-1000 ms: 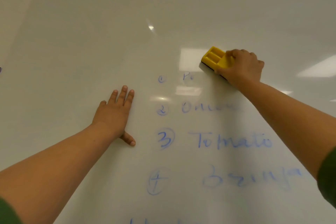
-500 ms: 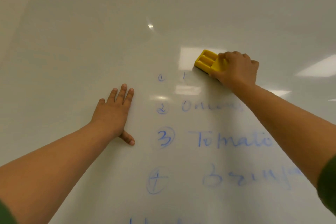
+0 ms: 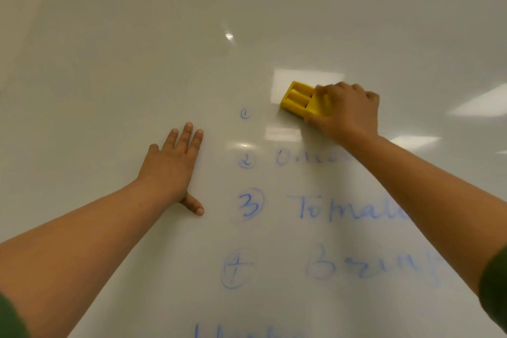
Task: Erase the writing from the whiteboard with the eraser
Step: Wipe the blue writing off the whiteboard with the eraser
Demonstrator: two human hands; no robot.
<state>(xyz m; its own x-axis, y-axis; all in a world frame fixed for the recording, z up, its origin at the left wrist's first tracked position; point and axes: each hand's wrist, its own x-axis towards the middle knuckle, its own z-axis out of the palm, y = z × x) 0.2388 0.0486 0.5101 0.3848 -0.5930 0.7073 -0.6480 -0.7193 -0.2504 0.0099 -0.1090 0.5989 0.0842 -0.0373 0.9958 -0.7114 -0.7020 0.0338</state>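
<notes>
A large whiteboard (image 3: 137, 49) fills the view. My right hand (image 3: 348, 112) grips a yellow eraser (image 3: 297, 99) and presses it flat on the board, just right of the circled blue "1" (image 3: 245, 113). The word after that number is gone. Below run faint blue lines of writing: a circled "2" with a partly wiped word (image 3: 299, 158), a circled "3" with "Tomato" (image 3: 348, 210), a circled "4" with another word (image 3: 365, 263). My right forearm hides the ends of these words. My left hand (image 3: 172, 167) lies flat on the board with fingers spread, left of the numbers.
More blue writing (image 3: 236, 332) starts at the bottom edge of the view. Ceiling lights glare on the board's upper right area (image 3: 307, 82). The board's top edge meets the wall at the top of the view.
My right hand has slid the eraser to the left along the first line, wiping away the last letters after the "1". My left hand has stayed put.
</notes>
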